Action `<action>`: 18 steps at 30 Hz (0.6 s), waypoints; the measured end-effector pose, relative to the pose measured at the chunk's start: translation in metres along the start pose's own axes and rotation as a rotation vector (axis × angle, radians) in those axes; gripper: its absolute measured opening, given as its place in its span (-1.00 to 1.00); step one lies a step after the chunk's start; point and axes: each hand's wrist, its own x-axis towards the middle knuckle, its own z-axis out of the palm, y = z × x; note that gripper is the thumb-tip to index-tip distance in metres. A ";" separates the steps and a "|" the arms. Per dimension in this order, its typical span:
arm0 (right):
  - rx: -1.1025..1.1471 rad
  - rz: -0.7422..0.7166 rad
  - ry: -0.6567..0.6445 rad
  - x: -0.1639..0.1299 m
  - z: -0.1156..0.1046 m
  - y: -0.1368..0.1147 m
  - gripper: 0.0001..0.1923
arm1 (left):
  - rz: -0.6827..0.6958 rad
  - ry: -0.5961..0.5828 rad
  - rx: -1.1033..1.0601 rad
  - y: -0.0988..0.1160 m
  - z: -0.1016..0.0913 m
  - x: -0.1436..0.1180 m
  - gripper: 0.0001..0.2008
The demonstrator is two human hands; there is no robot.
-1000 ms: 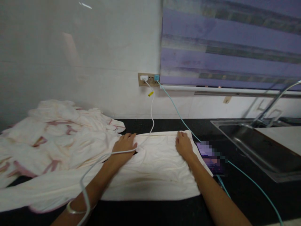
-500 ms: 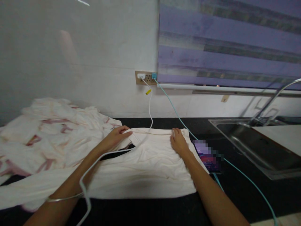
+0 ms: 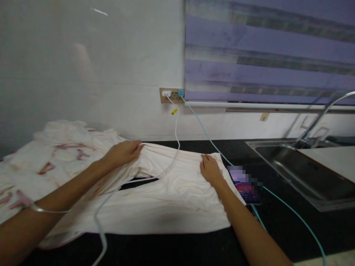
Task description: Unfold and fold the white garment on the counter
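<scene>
A cream cloth (image 3: 177,199) lies spread on the dark counter (image 3: 283,229), its far edge under both sets of fingers. The left hand (image 3: 123,152) has its fingers curled over the far left corner, pinching the hem and lifting it a little off the surface, so a dark gap opens just below the knuckles. The right hand (image 3: 210,168) rests flat on the far right corner, fingers together and pressing down.

The cloth looks light, thin and limp; it wrinkles between the two hands and would likely sag wherever it is not held. Hems and corners seem the best places to grip, since a pinch in the middle would only bunch it up.

A white cable (image 3: 175,142) drapes across the cloth between the hands and runs on below the left wrist. Left of the left fingers is a rumpled heap of cloth (image 3: 50,155) with pink marks. Just right of the right fingers lies a phone (image 3: 244,184), with a teal cable (image 3: 206,135) running up to the wall socket (image 3: 171,94) beyond the fingertips. Farther right are the sink (image 3: 302,170) and its tap (image 3: 321,118).
</scene>
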 end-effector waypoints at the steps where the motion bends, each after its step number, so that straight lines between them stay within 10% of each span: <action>1: 0.005 0.000 0.000 0.000 0.000 0.000 -0.47 | -0.009 -0.003 0.050 -0.005 -0.001 0.001 -0.56; 10: 0.047 0.059 0.061 0.001 0.009 0.004 -0.40 | -0.052 0.079 -0.328 -0.015 -0.005 -0.008 -0.56; 18: 0.011 0.085 0.135 0.001 0.015 0.008 -0.20 | -0.040 -0.303 -0.256 -0.004 -0.038 -0.008 -0.54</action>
